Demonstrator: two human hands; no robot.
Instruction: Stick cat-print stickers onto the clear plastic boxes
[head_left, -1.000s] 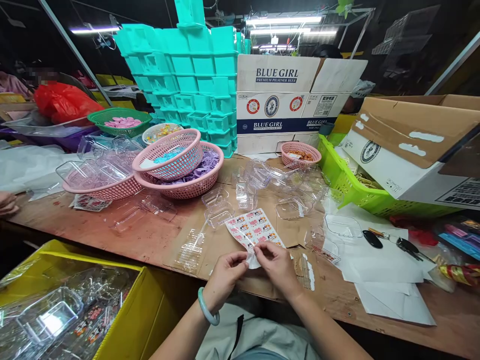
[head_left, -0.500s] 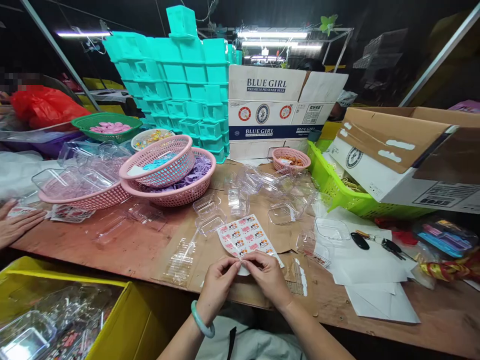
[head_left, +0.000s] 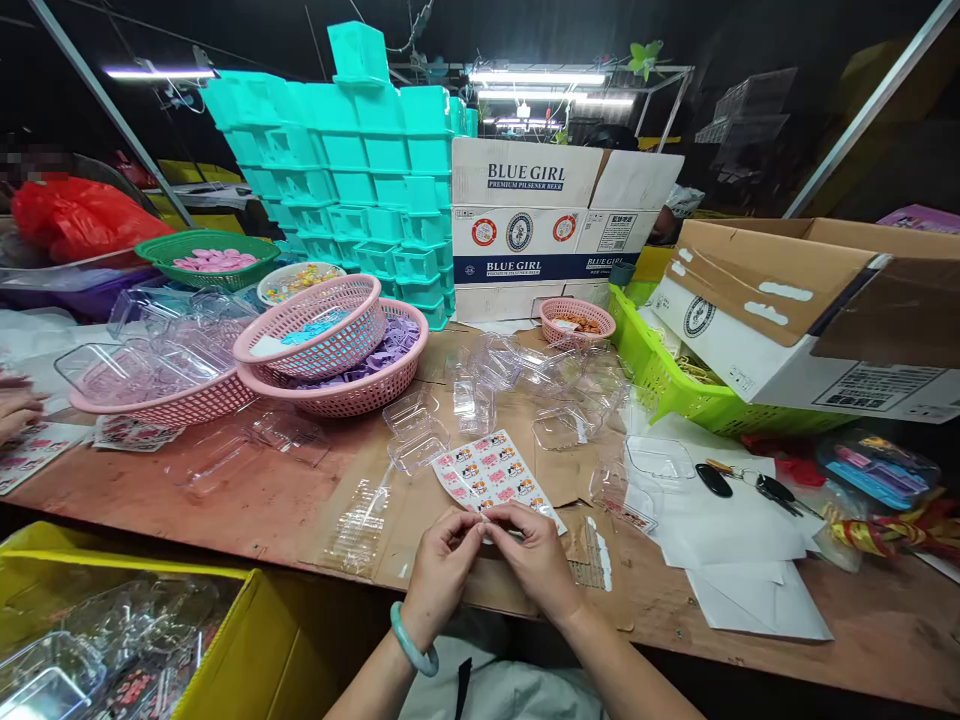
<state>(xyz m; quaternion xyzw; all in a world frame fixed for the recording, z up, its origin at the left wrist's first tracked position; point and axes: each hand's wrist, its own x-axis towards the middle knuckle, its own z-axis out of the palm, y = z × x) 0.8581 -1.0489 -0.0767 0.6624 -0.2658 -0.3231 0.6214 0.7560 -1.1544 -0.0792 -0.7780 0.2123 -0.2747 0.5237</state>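
A sheet of small printed stickers (head_left: 491, 473) lies on the brown table at its near edge. My left hand (head_left: 442, 566) and my right hand (head_left: 538, 555) meet at the sheet's lower edge, both with fingertips pinched on it. A pale green bangle (head_left: 411, 644) circles my left wrist. Small clear plastic boxes (head_left: 415, 430) stand just behind the sheet, to its left.
Pink baskets (head_left: 341, 390) with purple and blue pieces, a heap of clear trays (head_left: 551, 375), a green crate (head_left: 675, 385), cardboard boxes (head_left: 551, 225), stacked teal boxes (head_left: 360, 190). A yellow bin (head_left: 247, 640) with clear boxes at lower left. Keys (head_left: 750, 485) on white paper. Another person's hand (head_left: 15, 412) at far left.
My hands stay pinched at the sticker sheet's lower edge, and the white corner below them has disappeared between my fingers. The other person's hand at far left drew back. The view shifted slightly.
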